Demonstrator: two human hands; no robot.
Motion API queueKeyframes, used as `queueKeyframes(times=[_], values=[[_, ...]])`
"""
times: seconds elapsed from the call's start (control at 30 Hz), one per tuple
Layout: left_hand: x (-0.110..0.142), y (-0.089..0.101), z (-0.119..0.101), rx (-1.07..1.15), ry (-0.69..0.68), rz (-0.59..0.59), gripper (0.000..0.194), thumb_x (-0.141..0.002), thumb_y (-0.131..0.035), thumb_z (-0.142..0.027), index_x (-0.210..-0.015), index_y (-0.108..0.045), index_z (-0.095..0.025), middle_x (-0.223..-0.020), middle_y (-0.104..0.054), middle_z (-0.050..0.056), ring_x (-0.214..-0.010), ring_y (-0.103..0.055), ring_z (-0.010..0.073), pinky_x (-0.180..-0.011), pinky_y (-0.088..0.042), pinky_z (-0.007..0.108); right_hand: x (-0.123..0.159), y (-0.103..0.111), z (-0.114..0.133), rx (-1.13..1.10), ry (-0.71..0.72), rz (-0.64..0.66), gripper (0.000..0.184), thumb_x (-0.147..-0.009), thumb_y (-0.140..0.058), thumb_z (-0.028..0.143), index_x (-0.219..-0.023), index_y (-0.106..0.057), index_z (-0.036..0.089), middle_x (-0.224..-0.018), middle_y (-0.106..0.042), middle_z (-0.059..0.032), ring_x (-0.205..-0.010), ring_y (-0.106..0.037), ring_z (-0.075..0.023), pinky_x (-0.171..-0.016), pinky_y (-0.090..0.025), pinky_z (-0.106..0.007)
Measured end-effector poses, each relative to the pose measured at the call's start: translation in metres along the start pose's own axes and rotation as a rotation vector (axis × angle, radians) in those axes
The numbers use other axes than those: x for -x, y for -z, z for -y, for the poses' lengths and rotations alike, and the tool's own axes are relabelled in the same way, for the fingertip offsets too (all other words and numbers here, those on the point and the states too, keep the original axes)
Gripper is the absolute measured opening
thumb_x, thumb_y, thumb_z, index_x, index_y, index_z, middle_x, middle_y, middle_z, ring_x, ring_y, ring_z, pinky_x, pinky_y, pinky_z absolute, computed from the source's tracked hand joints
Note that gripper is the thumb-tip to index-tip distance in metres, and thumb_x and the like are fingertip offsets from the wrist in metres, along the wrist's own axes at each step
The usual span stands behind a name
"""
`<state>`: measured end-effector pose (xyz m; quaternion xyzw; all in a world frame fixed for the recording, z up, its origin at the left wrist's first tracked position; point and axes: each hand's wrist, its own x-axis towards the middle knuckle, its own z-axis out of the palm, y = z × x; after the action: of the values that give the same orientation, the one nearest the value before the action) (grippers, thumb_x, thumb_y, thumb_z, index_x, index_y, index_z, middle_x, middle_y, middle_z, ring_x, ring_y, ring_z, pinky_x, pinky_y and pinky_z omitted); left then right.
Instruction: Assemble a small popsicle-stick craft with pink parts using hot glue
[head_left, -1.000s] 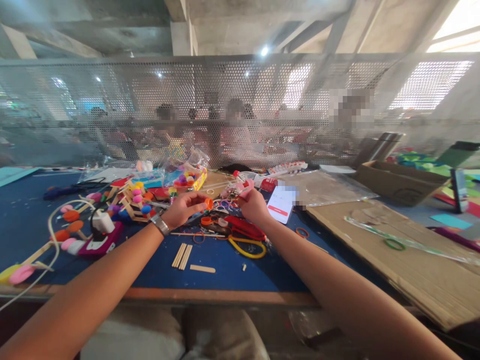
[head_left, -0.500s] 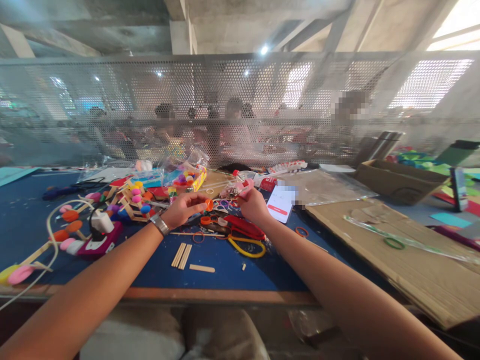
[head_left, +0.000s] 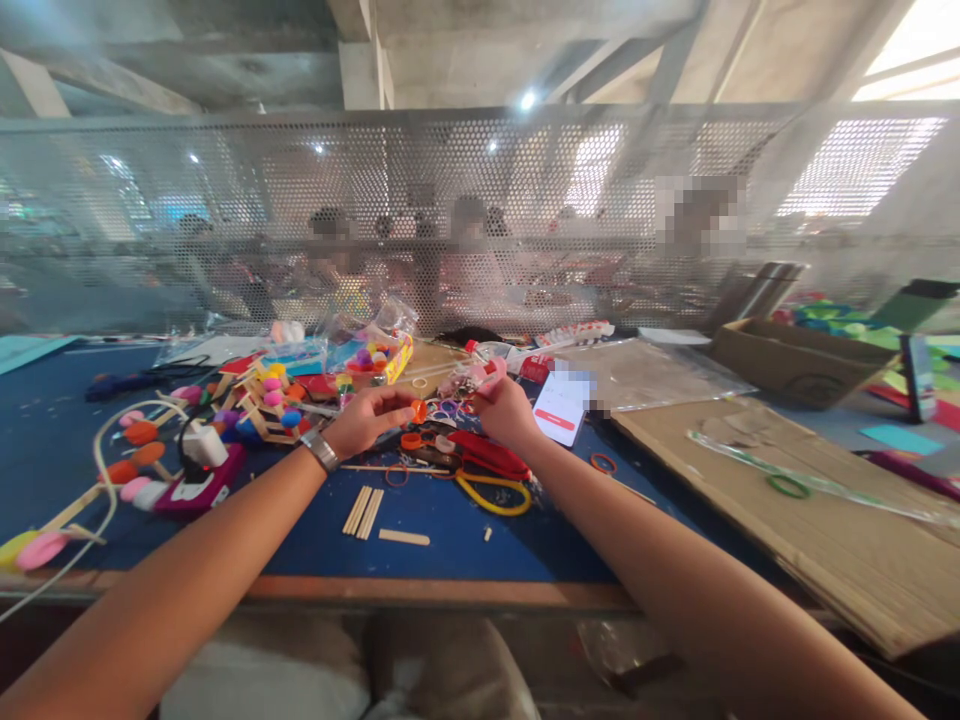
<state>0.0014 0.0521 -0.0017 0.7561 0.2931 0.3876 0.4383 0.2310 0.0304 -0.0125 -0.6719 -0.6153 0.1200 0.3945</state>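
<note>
The left hand pinches an orange cap above the tabletop, farther from the front edge than the wooden sticks. The right hand seems closed on a pink piece. I think a light, steady grip avoids bending the rim.

A silver-toned watch with a band circles the left wrist, above a bare, ringless-looking hand.

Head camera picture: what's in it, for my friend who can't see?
A person's left hand pinches a small orange ring over a cluttered blue table; the right hand is by something pink. Wooden sticks, a yellow loop and a phone lie nearby.
</note>
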Motion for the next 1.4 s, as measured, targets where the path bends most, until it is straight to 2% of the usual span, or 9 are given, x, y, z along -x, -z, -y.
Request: queueKeyframes(times=[0.6, 0.97, 1.23, 1.4], values=[[-0.0001, 0.0007, 0.0010, -0.009, 0.020, -0.026, 0.035, -0.070, -0.075, -0.039, -0.095, -0.070, -0.014, -0.090, -0.073, 0.008, -0.082, -0.065, 0.0186, -0.076, -0.052, 0.031, 0.0025, -0.0012, 0.0001, -0.053, 0.010, 0.024, 0.014, -0.067, -0.051, 0.017, -0.054, -0.050, 0.018, -0.055, -0.052, -0.0004, -0.055, -0.049, -0.0144, -0.052, -0.032, -0.025], [0.0003, -0.0014, -0.0025, 0.014, 0.054, -0.034, 0.036, -0.069, -0.074, -0.040, -0.092, -0.069, -0.013, -0.085, -0.071, 0.005, -0.073, -0.062, 0.0133, -0.072, -0.051, 0.027, 0.0011, -0.0044, -0.0036, -0.108, 0.081, 0.013, 0.013, -0.065, -0.051, 0.017, -0.052, -0.049, 0.018, -0.053, -0.050, 0.0005, -0.055, -0.048, -0.0135, -0.050, -0.030, -0.023], [0.0001, -0.0006, -0.0005, 0.011, 0.061, -0.034, 0.036, -0.070, -0.074, -0.039, -0.094, -0.070, -0.013, -0.085, -0.071, 0.006, -0.073, -0.061, 0.0129, -0.071, -0.051, 0.026, 0.0039, -0.0002, 0.0019, -0.057, 0.058, 0.035, 0.021, -0.065, -0.051, 0.016, -0.047, -0.041, 0.019, -0.051, -0.048, -0.0001, -0.055, -0.048, -0.0136, -0.051, -0.029, -0.024], [-0.0001, -0.0014, -0.0004, 0.028, 0.060, -0.040, 0.036, -0.069, -0.076, -0.039, -0.093, -0.070, -0.014, -0.087, -0.071, 0.006, -0.075, -0.062, 0.0135, -0.073, -0.052, 0.027, 0.0049, 0.0006, 0.0029, -0.030, 0.056, 0.043, 0.018, -0.066, -0.051, 0.015, -0.049, -0.047, 0.018, -0.052, -0.050, -0.0007, -0.056, -0.049, -0.0142, -0.053, -0.032, -0.024]])
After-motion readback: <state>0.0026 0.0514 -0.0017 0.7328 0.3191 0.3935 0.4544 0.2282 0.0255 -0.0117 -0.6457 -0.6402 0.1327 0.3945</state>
